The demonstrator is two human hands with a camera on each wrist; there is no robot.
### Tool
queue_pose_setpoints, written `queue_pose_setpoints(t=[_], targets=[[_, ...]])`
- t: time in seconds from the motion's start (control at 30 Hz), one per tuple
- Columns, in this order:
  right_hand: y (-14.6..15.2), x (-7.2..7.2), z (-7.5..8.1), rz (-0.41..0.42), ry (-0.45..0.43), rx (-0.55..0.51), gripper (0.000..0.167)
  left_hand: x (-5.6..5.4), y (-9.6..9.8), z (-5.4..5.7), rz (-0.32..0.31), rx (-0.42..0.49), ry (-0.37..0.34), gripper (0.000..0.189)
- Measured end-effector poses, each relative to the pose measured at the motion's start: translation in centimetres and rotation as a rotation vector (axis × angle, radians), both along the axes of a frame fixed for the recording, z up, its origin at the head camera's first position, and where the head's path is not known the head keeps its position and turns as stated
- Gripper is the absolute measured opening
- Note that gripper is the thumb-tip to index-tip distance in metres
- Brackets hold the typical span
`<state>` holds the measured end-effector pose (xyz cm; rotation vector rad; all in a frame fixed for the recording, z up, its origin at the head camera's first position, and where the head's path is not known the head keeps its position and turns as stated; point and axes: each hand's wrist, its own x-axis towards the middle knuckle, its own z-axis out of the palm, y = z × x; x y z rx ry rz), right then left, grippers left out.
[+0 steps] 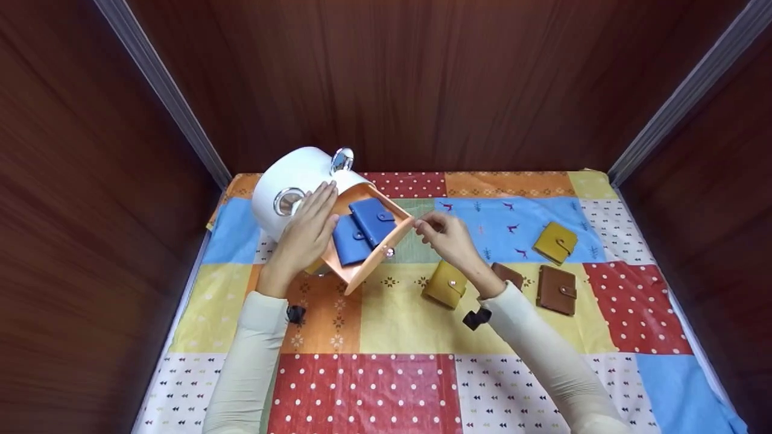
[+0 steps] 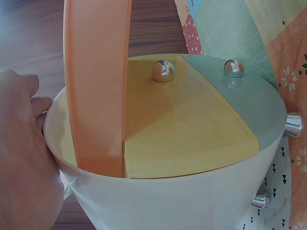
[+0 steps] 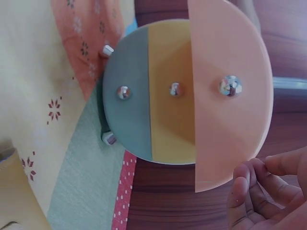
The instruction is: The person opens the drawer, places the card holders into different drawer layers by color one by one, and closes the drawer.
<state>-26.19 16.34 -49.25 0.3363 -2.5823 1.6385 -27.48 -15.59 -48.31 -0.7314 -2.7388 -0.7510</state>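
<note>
A: What do I have to work with from out here?

B: An orange drawer (image 1: 369, 267), left of centre in the head view, standing well out of the white case (image 1: 301, 166), with two blue wallets (image 1: 373, 220) lying inside. My right hand (image 1: 451, 240) is at its outer corner.

A: Which way does it lie from those fingers?

B: Left and lower left. Its front (image 3: 230, 129) runs from my right fingertips down toward the lower left of the frame, the knob (image 1: 389, 252) partway along. The slide line crosses that — upper left, where the case is, to lower right. I'd judge any push or pull has to follow it.

A: Am I holding it with the right?

B: Those fingers are curled, tips at the edge of the front; whether they pinch or merely touch, I can't tell, even from the right wrist view.

A: And the left?

B: My left hand (image 1: 304, 234) has its fingers straight, laid against the case beside the drawer, gripping nothing. The right is nearer that outer corner; the left looks better placed to steady the case — twisting off that line would be my worry.
</note>
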Motion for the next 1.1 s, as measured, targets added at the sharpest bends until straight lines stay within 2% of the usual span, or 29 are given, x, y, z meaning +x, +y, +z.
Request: queue_pose_setpoints(t=[0.6, 1.1], targets=[[-1.5, 1.8, -2.2, 0.102, -0.090, -0.016, 0.020, -0.1, 0.0, -0.1, -0.001, -0.019, -0.012, 0.056], [-3.2, 2.6, -3.4, 0.192, -0.061, 0.013, 0.028, 0.0, 0.0, 0.1, -0.001, -0.017, -0.014, 0.056]])
